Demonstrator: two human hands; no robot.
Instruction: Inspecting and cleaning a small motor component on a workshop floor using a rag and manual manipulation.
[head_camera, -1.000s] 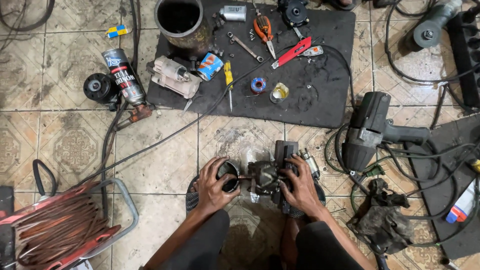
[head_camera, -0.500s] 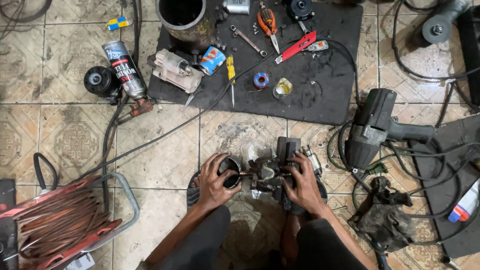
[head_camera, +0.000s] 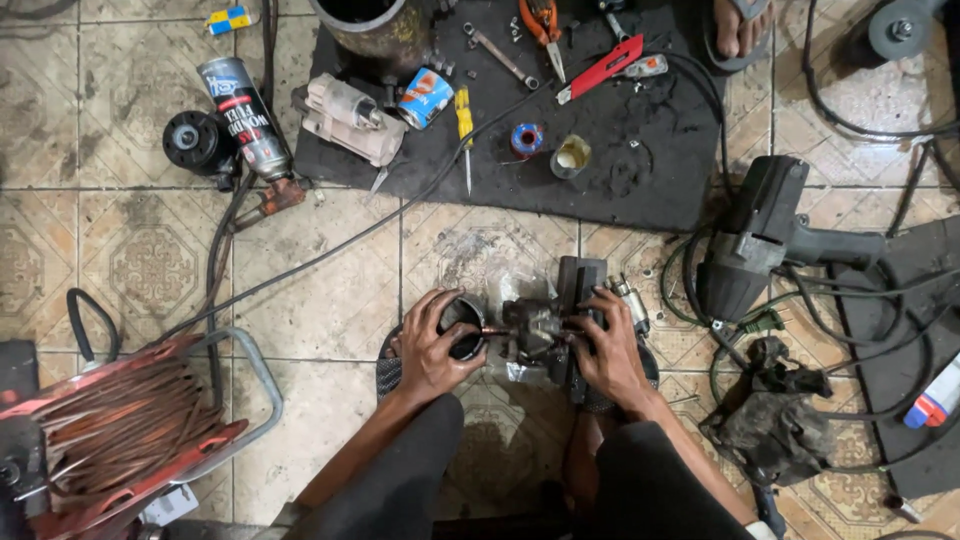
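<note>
A greasy metal engine part lies on the tiled floor between my knees. My left hand wraps around its round black open end. My right hand grips the dark block on its other side, fingers over the top. Both hands are closed on the same assembly, and a crumpled clear plastic sheet lies under it. My forearms and dark trousers fill the lower middle of the view.
A black mat ahead holds a screwdriver, red-handled cutter, pliers, wrench, small cans and a starter motor. A spray can stands left of it. An electric impact wrench with tangled cables lies right; a cable reel left. Another person's sandalled foot shows at the top.
The view has shifted down and closer, so the mat and tools sit higher in frame. Both hands stay on the engine part with only slight finger movement.
</note>
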